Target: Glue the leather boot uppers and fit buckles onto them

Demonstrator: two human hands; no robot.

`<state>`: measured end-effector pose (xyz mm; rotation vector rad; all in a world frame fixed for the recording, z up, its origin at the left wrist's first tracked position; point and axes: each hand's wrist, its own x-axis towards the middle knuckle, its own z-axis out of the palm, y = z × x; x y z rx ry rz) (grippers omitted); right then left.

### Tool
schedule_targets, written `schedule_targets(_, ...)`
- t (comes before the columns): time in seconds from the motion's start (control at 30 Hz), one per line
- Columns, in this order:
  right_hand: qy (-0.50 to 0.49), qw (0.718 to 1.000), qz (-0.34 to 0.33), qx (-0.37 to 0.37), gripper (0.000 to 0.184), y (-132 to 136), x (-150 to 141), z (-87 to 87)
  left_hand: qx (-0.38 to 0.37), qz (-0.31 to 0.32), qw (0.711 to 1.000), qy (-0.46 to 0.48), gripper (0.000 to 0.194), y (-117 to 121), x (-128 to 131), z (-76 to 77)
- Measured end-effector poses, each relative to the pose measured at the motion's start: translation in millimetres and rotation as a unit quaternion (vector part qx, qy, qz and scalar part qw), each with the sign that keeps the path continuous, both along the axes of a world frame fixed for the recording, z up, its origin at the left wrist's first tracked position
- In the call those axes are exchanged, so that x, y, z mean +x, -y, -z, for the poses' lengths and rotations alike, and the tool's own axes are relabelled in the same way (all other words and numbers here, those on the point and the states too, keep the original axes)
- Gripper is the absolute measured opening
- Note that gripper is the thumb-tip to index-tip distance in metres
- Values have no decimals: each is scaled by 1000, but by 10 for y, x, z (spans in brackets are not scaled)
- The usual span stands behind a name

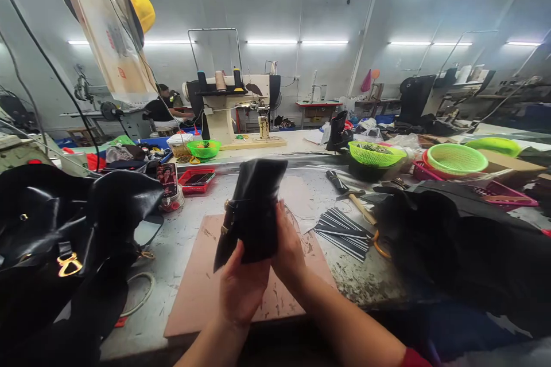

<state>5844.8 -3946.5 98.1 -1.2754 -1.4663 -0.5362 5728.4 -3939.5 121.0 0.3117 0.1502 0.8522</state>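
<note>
Bare forearms (357,304) are stretched in from the bottom edge, and at the centre of the frame a black leather upper (258,206) is held raised over a pinkish board (196,287). Its lower end is clasped by the left hand (245,287), thumb laid on the near face; its right edge is gripped by the right hand (289,241), whose fingers are partly hidden. Right of the board, striped strips (344,232) and a hammer (361,208) are laid. Black leather pieces (47,200) are heaped at the left of the frame.
</note>
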Motion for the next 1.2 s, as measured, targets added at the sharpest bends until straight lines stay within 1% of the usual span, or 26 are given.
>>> schedule_targets(0.07,70,997,-13,38,63,-114,118,-189,30,-18,999,-9,30,-66,14,8)
schedule_targets(0.1,112,992,-24,47,60,-177,188,-296,51,-6,998,-31,38,-85,13,17)
schedule_targets(0.17,184,981,-49,16,51,-293,331,-478,129,48,984,-117,61,-83,-13,61)
schedule_targets(0.2,219,973,-67,-10,47,-337,398,-528,192,78,961,-184,65,-64,-39,97)
schedule_targets(0.23,256,962,-89,-37,45,-367,459,-539,268,95,923,-260,61,-37,-72,138)
schedule_targets(0.27,295,947,-112,-55,43,-379,514,-505,353,91,869,-335,51,-10,-109,183)
schedule_targets(0.3,335,931,-134,-61,42,-372,563,-426,436,61,804,-399,39,10,-146,228)
schedule_targets(0.33,372,914,-152,-55,40,-347,608,-309,507,11,737,-446,30,15,-178,273)
schedule_targets(0.37,405,898,-165,-43,37,-306,652,-165,559,-52,675,-479,27,3,-200,316)
schedule_targets(0.4,430,886,-171,-35,34,-251,699,-6,589,-119,624,-500,28,-28,-212,357)
schedule_targets(0.43,443,879,-176,-30,32,-188,751,153,601,-175,585,-515,31,-75,-212,396)
schedule_targets(0.47,443,879,-173,-43,32,-124,813,300,604,-209,559,-529,34,-131,-204,432)
schedule_targets(0.5,426,888,-156,-69,33,-64,886,427,601,-224,544,-541,37,-189,-189,464)
schedule_targets(0.53,382,911,-112,-112,34,-13,970,528,596,-223,540,-550,39,-243,-173,490)
schedule_targets(0.57,314,933,-42,-170,36,26,1064,605,591,-215,545,-554,38,-287,-157,510)
schedule_targets(0.6,235,944,37,-227,38,52,1164,659,585,-209,555,-553,35,-317,-144,523)
schedule_targets(0.63,159,940,112,-281,38,66,1265,698,574,-206,569,-551,33,-333,-134,528)
schedule_targets(0.67,103,928,164,-318,37,73,1360,727,561,-210,584,-549,32,-338,-125,526)
schedule_targets(0.7,69,916,194,-344,35,75,1445,751,547,-216,596,-547,31,-333,-117,520)
schedule_targets(0.77,43,904,208,-372,27,77,1565,799,528,-220,607,-551,31,-307,-101,498)
schedule_targets(0.8,33,899,208,-383,23,80,1598,822,523,-218,606,-558,31,-291,-91,485)
schedule_targets(0.9,7,893,202,-402,16,95,1620,869,524,-190,587,-588,32,-248,-55,449)
schedule_targets(0.97,-9,893,194,-405,16,102,1610,860,530,-157,586,-593,33,-224,-38,428)
schedule_targets(1.03,-26,896,185,-402,19,110,1601,807,532,-120,607,-578,34,-203,-44,405)
schedule_targets(1.13,-58,908,162,-383,22,159,1542,640,518,-80,649,-552,33,-181,-112,351)
schedule_targets(1.2,-76,916,136,-370,19,240,1409,481,507,-70,653,-558,32,-170,-185,293)
